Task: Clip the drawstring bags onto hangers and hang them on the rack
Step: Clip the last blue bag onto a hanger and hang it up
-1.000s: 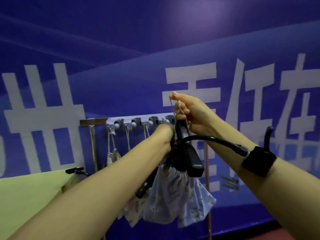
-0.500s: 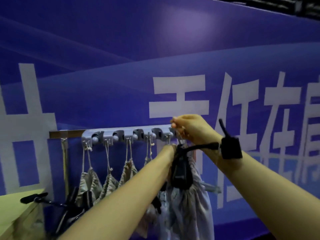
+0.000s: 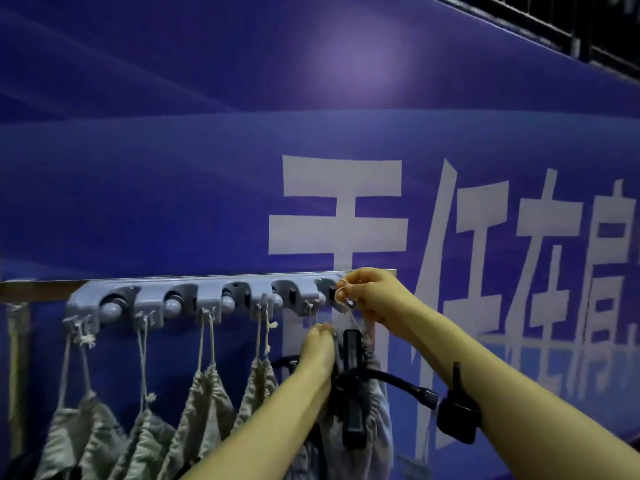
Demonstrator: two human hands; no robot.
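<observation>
Head view: the right hand (image 3: 372,294) pinches a thin cream drawstring loop (image 3: 341,295) between curled fingers (image 3: 349,289) at the right end of a grey moulded plastic wall rack (image 3: 207,301). Just below, the left hand (image 3: 317,346) grips the gathered neck of a pale blue fabric drawstring bag (image 3: 379,431), beside a black plastic clip hanger (image 3: 351,386). Four crumpled beige cloth bags (image 3: 204,414) hang by cords from the rack's hooks.
</observation>
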